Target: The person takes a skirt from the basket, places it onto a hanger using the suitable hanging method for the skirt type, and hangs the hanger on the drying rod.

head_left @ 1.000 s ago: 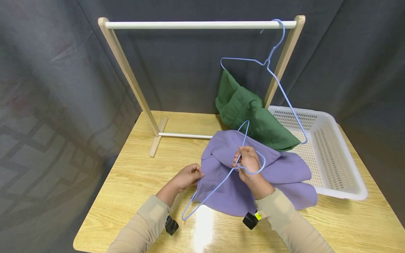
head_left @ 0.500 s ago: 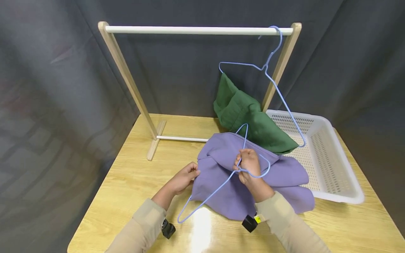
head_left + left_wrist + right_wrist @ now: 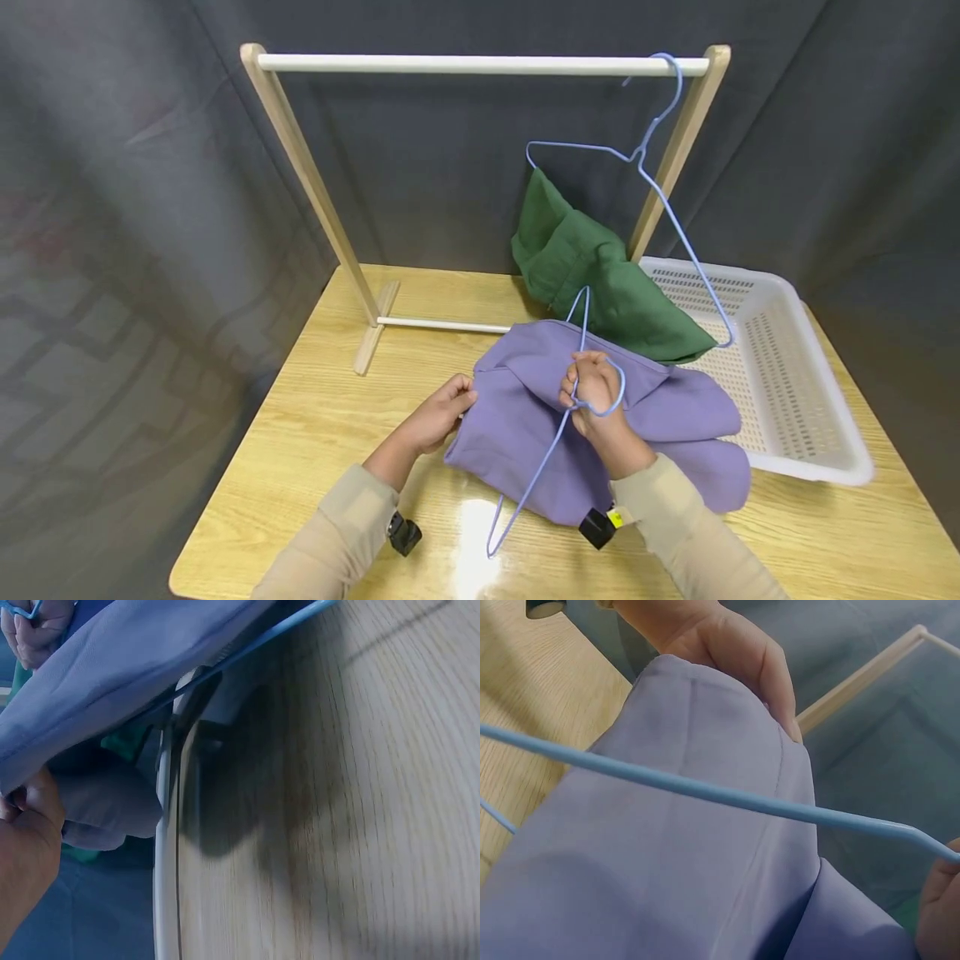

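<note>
A purple garment (image 3: 517,433) of thick cloth lies bunched over the middle of the table. My left hand (image 3: 438,414) pinches its left edge, lifting it off the wood. In the left wrist view the pinching fingertips are partly hidden by the cloth. My right hand (image 3: 597,396) grips a blue wire hanger (image 3: 542,468) near its neck, the hook curving out to the right of the wrist. One hanger arm points at the table front, its tip beyond the cloth. The far arm rises past the garment's back edge. Across the right wrist view, the hanger (image 3: 682,784) runs over the garment.
Behind stands a clothes rack with a white bar (image 3: 480,64) and wooden posts. From its right end hangs another blue hanger (image 3: 686,242) with a green garment (image 3: 592,262) hanging askew from it. A white plastic basket (image 3: 821,375) sits at the right.
The hanger's near arm has swung right, its tip nearer the table front. My left hand has drawn the garment's edge upward slightly. The right hand keeps its grip.
</note>
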